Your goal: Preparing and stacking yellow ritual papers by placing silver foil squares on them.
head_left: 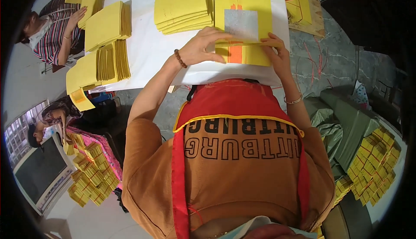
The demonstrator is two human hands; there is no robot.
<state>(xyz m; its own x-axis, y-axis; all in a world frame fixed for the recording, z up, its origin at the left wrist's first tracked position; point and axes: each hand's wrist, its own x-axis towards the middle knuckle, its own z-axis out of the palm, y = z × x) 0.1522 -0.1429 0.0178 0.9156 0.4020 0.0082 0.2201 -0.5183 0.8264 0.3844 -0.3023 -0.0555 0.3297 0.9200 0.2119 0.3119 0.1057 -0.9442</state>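
A yellow paper sheet (264, 18) with a silver square and orange bands lies at the table's near edge, in front of me. Its near part is bent up along a crosswise fold. My left hand (201, 46) is at the sheet's left side, with fingers and thumb spread apart on either side of the raised fold. At the right end of the fold, my right hand (277, 52) pinches the paper between thumb and fingers. Just left of the sheet sits a stack of folded yellow papers (180, 7), touching or nearly touching it.
More folded yellow stacks (104, 24) line the white table's (141, 44) left side, where a person in a striped top (54, 39) works. Another person (56, 115) is at lower left beside piled yellow bundles (93, 174). Tied bundles (375, 165) lie at right, near green covering (346, 122).
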